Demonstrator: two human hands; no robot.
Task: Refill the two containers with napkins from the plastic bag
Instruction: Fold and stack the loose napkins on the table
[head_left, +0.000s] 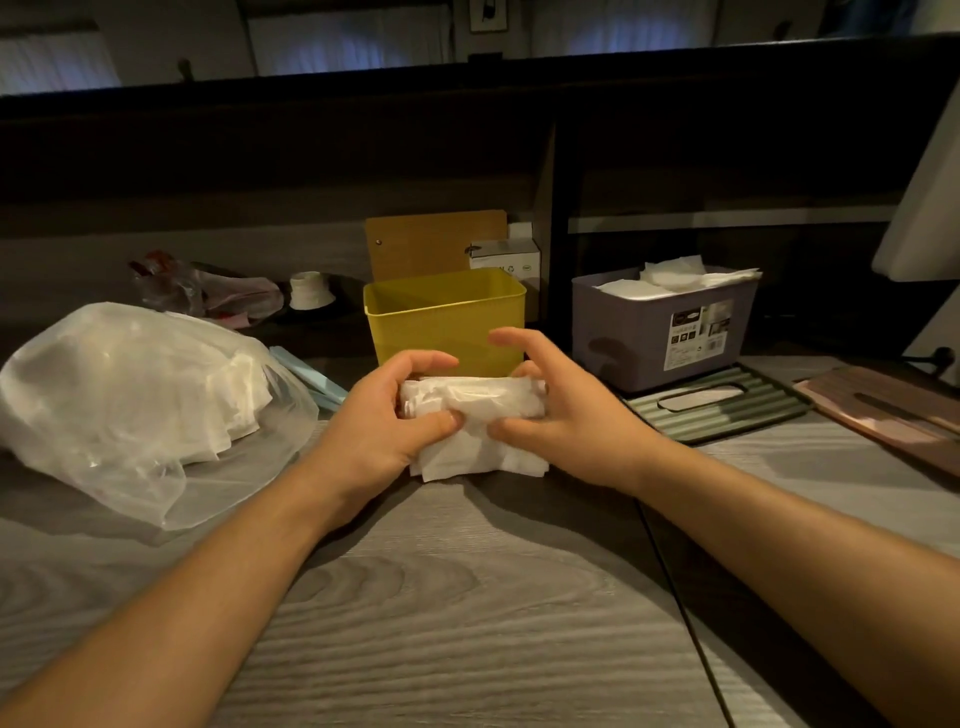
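Gripping from both ends now: the left hand (387, 410) has its fingers curled over the top of a stack of napkins (475, 423), thumb pressed into the front, while the right hand (558, 410) clamps the other end with thumb below and fingers arched above, the index lifted off the paper. The stack sits on the wooden table (467, 597), its loose lower sheets splayed toward the person, its far edge just short of the yellow container (444, 317).

That yellow container stands open right behind the hands, inside not visible from here. To its right, apart from it, the purple container (662, 332) already holds napkins that poke up past its rim. In front of the purple one lies a green ribbed lid (722, 402) with a slot, and further right a pinkish-brown lid (883, 410), both flat on the table.

Over on the left, the plastic bag (135, 395) slumps with more white napkins showing through, its mouth spread toward the table's middle. A pale blue flat piece (311, 376) pokes out between bag and left hand.

Plenty of bare tabletop lies between the forearms and the near edge. Behind the yellow container, a wooden board (434, 241) and a small white box (506, 257) stand against the dark back wall.
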